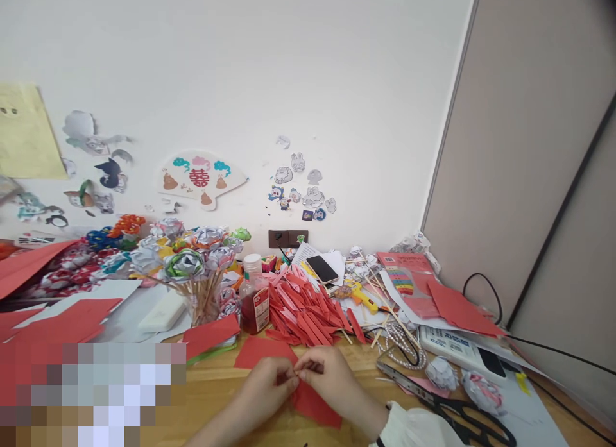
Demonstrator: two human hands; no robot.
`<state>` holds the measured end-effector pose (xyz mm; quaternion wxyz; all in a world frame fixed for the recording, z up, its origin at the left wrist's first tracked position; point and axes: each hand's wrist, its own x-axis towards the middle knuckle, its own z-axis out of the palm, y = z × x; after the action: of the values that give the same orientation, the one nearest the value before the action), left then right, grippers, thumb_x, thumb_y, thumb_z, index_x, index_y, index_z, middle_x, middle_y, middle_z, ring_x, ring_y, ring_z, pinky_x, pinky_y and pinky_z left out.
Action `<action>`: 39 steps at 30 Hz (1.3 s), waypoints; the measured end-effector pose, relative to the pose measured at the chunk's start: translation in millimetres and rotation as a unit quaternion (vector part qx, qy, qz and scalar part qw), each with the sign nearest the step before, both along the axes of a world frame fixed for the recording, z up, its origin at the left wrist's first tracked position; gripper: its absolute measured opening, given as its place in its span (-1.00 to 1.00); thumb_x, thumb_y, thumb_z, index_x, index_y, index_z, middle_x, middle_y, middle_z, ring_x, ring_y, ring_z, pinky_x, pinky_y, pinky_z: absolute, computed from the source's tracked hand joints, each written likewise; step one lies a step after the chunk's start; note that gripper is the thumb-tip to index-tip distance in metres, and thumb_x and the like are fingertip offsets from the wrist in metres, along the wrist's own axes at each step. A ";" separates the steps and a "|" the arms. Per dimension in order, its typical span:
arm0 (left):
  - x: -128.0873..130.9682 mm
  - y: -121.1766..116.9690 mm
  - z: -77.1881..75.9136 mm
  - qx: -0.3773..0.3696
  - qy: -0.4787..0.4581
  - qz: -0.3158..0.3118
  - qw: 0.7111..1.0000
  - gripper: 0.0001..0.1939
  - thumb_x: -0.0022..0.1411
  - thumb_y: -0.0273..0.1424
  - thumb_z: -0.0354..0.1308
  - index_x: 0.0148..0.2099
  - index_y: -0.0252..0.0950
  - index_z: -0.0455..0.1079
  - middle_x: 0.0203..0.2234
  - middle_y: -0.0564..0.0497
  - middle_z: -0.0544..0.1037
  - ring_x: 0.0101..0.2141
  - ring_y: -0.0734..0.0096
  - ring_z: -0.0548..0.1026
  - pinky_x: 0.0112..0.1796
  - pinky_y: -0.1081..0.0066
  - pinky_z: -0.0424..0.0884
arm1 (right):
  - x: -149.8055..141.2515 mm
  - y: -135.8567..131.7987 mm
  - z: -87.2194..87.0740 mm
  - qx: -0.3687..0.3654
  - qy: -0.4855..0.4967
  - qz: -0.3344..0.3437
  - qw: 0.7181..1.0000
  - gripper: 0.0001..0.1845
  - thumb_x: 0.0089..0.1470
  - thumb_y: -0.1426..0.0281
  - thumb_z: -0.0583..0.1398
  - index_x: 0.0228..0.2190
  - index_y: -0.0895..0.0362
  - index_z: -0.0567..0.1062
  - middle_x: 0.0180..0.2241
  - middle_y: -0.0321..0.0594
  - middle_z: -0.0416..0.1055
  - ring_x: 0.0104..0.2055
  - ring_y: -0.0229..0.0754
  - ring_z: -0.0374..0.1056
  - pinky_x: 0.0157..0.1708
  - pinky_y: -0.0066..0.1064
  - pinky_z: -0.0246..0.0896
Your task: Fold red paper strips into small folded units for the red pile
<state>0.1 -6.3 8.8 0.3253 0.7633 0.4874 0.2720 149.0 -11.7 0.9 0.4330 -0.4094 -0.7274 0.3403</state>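
My left hand [270, 390] and my right hand [334, 381] meet low in the middle of the head view, just above the wooden table [206, 386]. Both are closed, thumbs and fingertips pinched together over red paper [315, 405]. One part of the paper shows below my fingers, and another red piece [260, 351] shows behind my left hand. The exact fold at the fingertips is hidden. Right behind my hands lies a heap of folded red paper strips [308, 309]. A jar with red contents [255, 299] stands left of the heap.
Scissors [445, 405] with black handles and a pearl string [402, 344] lie to the right. Behind are a yellow glue gun [363, 297] and a phone [322, 269]. Sticks in a cup [205, 303], crumpled paper flowers [187, 263] and red sheets [67, 322] crowd the left.
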 end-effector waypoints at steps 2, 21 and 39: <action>-0.2 1.7 3.3 -0.026 -0.054 0.025 0.998 -0.75 -0.06 -0.31 0.01 -0.67 -0.32 0.24 -0.77 0.15 0.30 -0.65 0.51 0.25 -0.59 0.55 0.09 | 1.9 -3.2 6.3 0.086 -0.046 -0.047 0.994 -0.83 -0.11 0.54 0.09 -0.47 0.13 0.47 -0.47 -0.25 0.38 -0.39 -0.24 0.27 -0.37 -0.43 0.14; 1.7 6.2 10.2 -0.194 -0.302 0.015 0.933 -0.64 -0.23 -0.14 0.19 -0.56 -0.37 0.27 -0.70 0.09 0.41 -0.69 0.50 0.37 -0.68 0.53 0.23 | 0.8 -5.3 5.6 0.161 -0.076 -0.071 0.981 -0.94 -0.08 0.48 0.14 -0.52 0.13 0.42 -0.48 -0.29 0.37 -0.38 -0.27 0.24 -0.38 -0.51 0.05; 7.0 3.2 5.2 -0.242 -0.285 0.010 0.927 -0.60 -0.26 -0.12 0.20 -0.56 -0.33 0.15 -0.71 0.05 0.48 -0.69 0.45 0.44 -0.62 0.49 0.30 | -7.0 5.9 -5.4 0.018 0.053 -0.109 0.993 -0.94 -0.22 0.53 0.11 -0.64 0.19 0.36 -0.63 -0.33 0.30 -0.57 -0.33 0.22 -0.57 -0.56 0.09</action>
<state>7.0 -3.1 14.0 0.6229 0.5464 0.4328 0.3552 142.0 -5.8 -4.5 0.5126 -0.4595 -0.6605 0.2997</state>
